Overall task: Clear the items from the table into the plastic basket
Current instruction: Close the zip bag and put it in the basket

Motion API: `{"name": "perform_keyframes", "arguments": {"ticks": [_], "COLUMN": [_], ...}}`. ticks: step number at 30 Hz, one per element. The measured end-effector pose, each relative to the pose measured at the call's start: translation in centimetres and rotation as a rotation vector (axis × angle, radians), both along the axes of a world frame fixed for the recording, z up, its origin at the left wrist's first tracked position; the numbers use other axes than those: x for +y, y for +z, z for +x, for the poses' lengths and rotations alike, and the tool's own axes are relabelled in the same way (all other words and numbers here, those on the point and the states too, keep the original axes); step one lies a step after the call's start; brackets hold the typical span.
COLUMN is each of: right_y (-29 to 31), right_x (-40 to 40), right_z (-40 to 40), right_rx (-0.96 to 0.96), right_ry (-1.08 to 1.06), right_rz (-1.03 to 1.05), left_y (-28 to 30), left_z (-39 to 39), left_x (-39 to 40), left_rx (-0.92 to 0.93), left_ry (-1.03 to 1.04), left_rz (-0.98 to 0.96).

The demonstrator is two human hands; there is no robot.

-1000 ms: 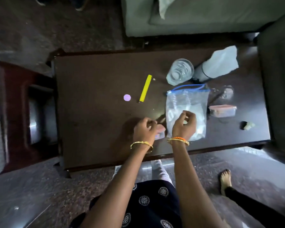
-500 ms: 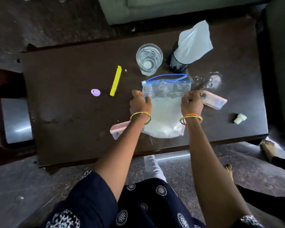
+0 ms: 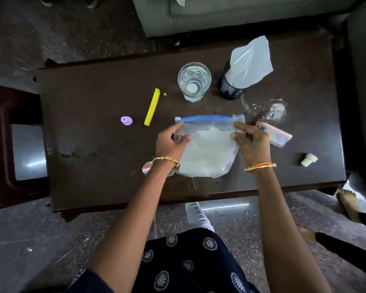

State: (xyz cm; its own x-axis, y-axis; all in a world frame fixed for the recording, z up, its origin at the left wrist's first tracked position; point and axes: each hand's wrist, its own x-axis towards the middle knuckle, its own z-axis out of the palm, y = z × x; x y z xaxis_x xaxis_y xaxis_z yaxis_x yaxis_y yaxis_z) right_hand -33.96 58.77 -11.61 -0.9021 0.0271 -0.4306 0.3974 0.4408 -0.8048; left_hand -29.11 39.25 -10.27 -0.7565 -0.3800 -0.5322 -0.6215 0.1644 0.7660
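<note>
Two bare hands meet over a clear zip bag (image 3: 207, 153) with a blue seal strip that lies flat near the middle of the table's near edge, white contents filling its lower part. The left hand (image 3: 171, 142) rests on the bag's left side just below the seal, its fingers (image 3: 178, 129) loosely spread, thumb pressed onto the plastic, so it touches the bag without a firm pinch. The right hand (image 3: 251, 142) sits at the bag's upper right corner, its fingers (image 3: 240, 126) curled close together and nipping the plastic just under the seal. Under the left wrist a pink-lidded small container (image 3: 146, 167) peeks out, mostly hidden. A second pink-lidded clear container (image 3: 277, 136) lies tilted just beside the right hand, toward the table's right edge. Farther right, near the right edge, sits a small white stopper (image 3: 309, 159). Toward the far edge stand a glass of water (image 3: 194, 81) and, just beside it on the right, a dark bottle (image 3: 230, 89) with a white sheet (image 3: 249, 62) draped over it. Left of the bag lie a yellow clip (image 3: 152, 107) and a small purple cap (image 3: 126, 120), close to each other, on the dark table (image 3: 89, 144). No basket shows in the view.
</note>
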Motion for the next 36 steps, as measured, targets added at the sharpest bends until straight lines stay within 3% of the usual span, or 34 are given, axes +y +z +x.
{"name": "perform_keyframes", "arguments": {"ticks": [7,13,19,26,30,36], "right_y": [2.0,5.2,6.3,5.7,5.8,8.0], "right_x": [-0.5,-5.4,-13.1,-20.1,-24.6,-36.1], "right_z": [-0.5,-0.2,0.8,0.5,1.1,3.5], "right_rx": [0.073,0.164,0.458,0.704,0.712,0.484], "right_ry": [0.133,-0.027,-0.342,-0.345,-0.281,-0.120], "right_rz": [0.106,-0.101,0.022,0.171,0.132,-0.117], "left_y": [2.4,4.8,5.6,5.6,6.3,9.1], "left_z": [0.8,0.6,-0.3,0.1,1.3,5.2], "left_x": [-3.1,-5.0,-5.2,-11.6,-16.0,-28.4], "left_rx": [-0.047,0.160,0.359,0.482,0.437,0.311], "left_ry": [-0.165,0.058,0.362,0.414,0.464,0.615], "left_rz": [-0.268,-0.100,-0.368,-0.601,-0.584,-0.598]}}
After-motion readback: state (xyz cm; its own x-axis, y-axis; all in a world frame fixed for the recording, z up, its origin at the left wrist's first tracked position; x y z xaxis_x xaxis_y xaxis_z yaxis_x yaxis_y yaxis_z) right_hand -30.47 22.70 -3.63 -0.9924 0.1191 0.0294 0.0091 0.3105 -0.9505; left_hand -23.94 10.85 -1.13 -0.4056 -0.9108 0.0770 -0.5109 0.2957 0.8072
